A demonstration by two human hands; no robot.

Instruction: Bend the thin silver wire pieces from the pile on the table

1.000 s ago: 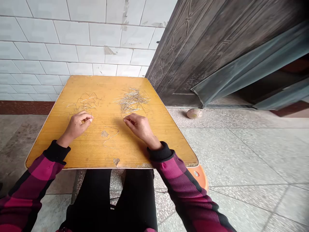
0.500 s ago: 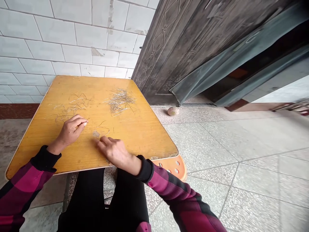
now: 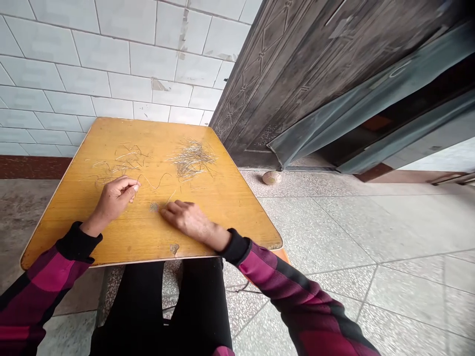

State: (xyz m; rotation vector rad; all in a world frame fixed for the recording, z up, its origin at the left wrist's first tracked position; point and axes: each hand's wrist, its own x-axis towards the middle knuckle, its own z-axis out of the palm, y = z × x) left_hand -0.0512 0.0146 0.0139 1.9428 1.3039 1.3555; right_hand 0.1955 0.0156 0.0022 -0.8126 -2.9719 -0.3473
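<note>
Leaning over the desk (image 3: 222, 212) from my side of the room, I see the left hand (image 3: 116, 200), left of the frame's centre, with its grip closed, thumb against fingers, on what seems to be one end of a bent wire (image 3: 155, 188). The rest of that wire waves off toward the middle of the frame; being held at the tip probably leaves its curves free to be worked.

The right hand (image 3: 187, 219) rests low over the wood, just below the centre of the frame, knuckles up and fingers curled. A short pale wire (image 3: 171, 196) pokes out by its fingertips, but whether that grip is clamped on it I can't tell.

Farther up, right of the left hand, a dense heap of straight wires (image 3: 193, 158) lies crisscrossed; to its left, a sparser scatter of crooked wires (image 3: 129, 157) spreads out behind the left hand. The gap between them likely serves to stop straight and crooked ones mixing. I see no container for any of these; they all lie loose on the wood. Right of the desk, a rounded pale object (image 3: 272, 178) sits on the floor (image 3: 334, 217).
</note>
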